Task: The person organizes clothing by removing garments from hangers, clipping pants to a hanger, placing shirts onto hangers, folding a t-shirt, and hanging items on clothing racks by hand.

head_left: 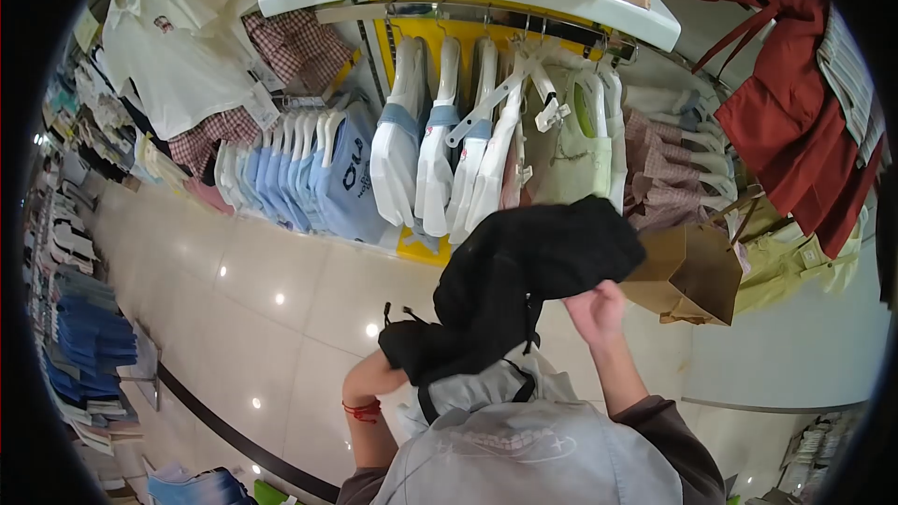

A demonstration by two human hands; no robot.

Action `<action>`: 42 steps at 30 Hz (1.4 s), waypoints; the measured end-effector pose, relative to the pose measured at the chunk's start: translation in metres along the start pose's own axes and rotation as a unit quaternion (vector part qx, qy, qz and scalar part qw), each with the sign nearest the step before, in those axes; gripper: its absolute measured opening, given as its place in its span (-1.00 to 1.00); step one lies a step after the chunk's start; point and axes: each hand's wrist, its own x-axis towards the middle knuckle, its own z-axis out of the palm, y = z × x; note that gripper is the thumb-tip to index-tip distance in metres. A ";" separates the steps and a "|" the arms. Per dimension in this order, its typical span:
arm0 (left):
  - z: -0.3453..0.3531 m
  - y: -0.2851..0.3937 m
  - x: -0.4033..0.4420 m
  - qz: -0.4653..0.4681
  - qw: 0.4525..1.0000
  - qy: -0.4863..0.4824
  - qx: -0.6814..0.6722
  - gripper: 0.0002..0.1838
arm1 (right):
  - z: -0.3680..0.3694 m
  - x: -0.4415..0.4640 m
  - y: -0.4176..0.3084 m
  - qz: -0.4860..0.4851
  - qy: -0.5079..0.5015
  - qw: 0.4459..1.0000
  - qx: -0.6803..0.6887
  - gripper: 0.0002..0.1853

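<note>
One black garment (524, 271), soft, crumpled, dark cords (387, 311) dangling; my right hand (601, 310) closed on its edge; my left hand (387, 371) mostly covered, grip unclear.

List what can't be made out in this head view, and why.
- Left hand, head view: fingers hidden by the black cloth.
- Right hand, head view: some fingers hidden by the same cloth.
- Black cloth, head view: garment type unclear, as folds and blur hide its shape.
- Grey vest, head view: lettering too faint; bottom edge cuts it off.
</note>
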 end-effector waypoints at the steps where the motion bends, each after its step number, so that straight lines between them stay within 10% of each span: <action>1: -0.001 -0.005 0.004 -0.037 0.996 0.041 0.077 -0.56 | -0.001 0.001 -0.003 -0.032 -0.028 0.999 0.012 -0.42; 3: 0.000 -0.011 0.010 -0.207 0.930 0.085 0.291 -0.50 | 0.012 -0.006 0.002 -0.039 -0.047 0.990 0.127 -0.36; 5: 0.007 -0.010 0.013 -0.087 0.966 0.178 0.166 -0.36 | 0.006 -0.018 0.017 0.022 0.128 0.991 0.041 -0.31; 6: 0.012 0.000 0.017 -0.026 0.970 0.220 0.100 -0.28 | 0.040 -0.021 0.015 0.066 -0.073 0.955 0.279 -0.32; 7: 0.013 0.023 0.024 -0.006 0.981 0.189 0.048 -0.12 | 0.030 -0.025 0.031 0.102 -0.052 0.966 0.231 -0.38; 18: 0.035 0.036 0.043 0.036 0.986 0.154 0.050 -0.64 | 0.009 -0.007 0.071 0.313 0.030 0.943 -0.106 -0.68; 21: 0.040 0.035 0.038 -0.028 0.976 0.214 -0.009 -0.68 | 0.053 0.027 0.031 0.106 -0.189 0.860 -0.463 -0.76; 24: 0.034 0.025 0.034 0.029 0.967 0.255 -0.009 -0.67 | 0.104 0.082 -0.033 -0.007 -0.018 0.871 -0.491 -0.70; 26: 0.027 0.023 0.034 0.043 0.971 0.233 0.015 -0.64 | 0.087 0.145 -0.055 -0.236 -0.001 0.779 -0.581 -0.51; 31: 0.022 0.033 0.039 0.060 0.983 0.146 0.089 -0.62 | 0.077 0.258 -0.089 -0.315 0.118 0.373 -0.865 -0.14; 34: 0.023 0.031 0.035 0.030 0.985 0.152 0.077 -0.59 | 0.087 0.277 -0.097 -0.037 0.029 0.563 -0.825 -0.07; 39: 0.014 0.031 0.038 0.029 0.983 0.175 0.039 -0.49 | 0.071 0.295 -0.082 -0.114 0.062 0.526 -0.840 -0.09; 42: 0.006 0.038 0.047 0.024 0.987 0.144 0.065 -0.46 | 0.062 0.312 -0.083 -0.129 0.079 0.598 -0.787 -0.13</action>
